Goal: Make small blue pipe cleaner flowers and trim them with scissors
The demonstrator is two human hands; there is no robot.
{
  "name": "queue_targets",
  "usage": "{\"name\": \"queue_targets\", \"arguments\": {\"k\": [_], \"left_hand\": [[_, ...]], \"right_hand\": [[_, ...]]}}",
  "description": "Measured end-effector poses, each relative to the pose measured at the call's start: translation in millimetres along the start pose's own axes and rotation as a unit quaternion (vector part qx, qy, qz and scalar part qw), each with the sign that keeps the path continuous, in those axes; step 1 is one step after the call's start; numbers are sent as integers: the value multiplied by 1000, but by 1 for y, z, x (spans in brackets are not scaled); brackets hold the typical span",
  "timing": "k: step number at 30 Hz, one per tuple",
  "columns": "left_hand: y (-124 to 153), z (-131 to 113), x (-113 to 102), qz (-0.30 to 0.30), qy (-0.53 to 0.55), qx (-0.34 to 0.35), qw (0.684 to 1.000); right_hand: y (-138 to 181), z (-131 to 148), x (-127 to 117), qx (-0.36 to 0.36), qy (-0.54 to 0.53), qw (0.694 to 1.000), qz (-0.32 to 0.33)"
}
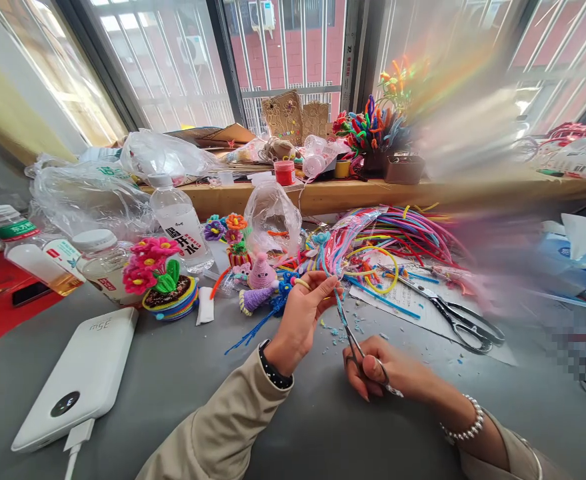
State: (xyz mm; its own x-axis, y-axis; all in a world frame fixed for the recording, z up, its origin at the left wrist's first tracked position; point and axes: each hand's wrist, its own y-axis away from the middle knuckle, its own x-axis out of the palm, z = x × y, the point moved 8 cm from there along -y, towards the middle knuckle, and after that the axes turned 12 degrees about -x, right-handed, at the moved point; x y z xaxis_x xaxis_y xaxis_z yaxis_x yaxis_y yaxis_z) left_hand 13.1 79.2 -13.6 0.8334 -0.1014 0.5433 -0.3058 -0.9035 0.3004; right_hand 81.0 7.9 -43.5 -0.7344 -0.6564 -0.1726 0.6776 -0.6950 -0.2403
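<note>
My left hand (297, 323) pinches a light blue pipe cleaner (339, 301) between thumb and fingers. In my right hand (390, 370) is a pair of small scissors (353, 343), its handles around my fingers. The blades point up and lie along the pipe cleaner; whether they touch it I cannot tell. Small blue fluff clippings are scattered on the table below. Just left of my left hand lie a dark blue pipe-cleaner piece (257, 331) with loose strands and a purple crocheted piece (257, 300). Behind my hands is a bundle of colourful pipe cleaners (413, 233).
Large black-handled scissors (465, 327) lie on a paper sheet at right. To the left are a white power bank (85, 373) with a cable, a pink flower pot (170, 303), a jar (97, 267) and a water bottle (183, 227). A blurred shape covers the right side.
</note>
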Motion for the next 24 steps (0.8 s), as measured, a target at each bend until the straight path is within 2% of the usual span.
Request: {"name": "queue_targets", "arguments": {"k": [17, 24], "left_hand": [[3, -2, 1, -14, -15, 7, 1000], [1, -3, -1, -5, -18, 20, 1000]], "right_hand": [[0, -2, -1, 19, 9, 1000, -11], [2, -11, -7, 34, 14, 998, -48]]}}
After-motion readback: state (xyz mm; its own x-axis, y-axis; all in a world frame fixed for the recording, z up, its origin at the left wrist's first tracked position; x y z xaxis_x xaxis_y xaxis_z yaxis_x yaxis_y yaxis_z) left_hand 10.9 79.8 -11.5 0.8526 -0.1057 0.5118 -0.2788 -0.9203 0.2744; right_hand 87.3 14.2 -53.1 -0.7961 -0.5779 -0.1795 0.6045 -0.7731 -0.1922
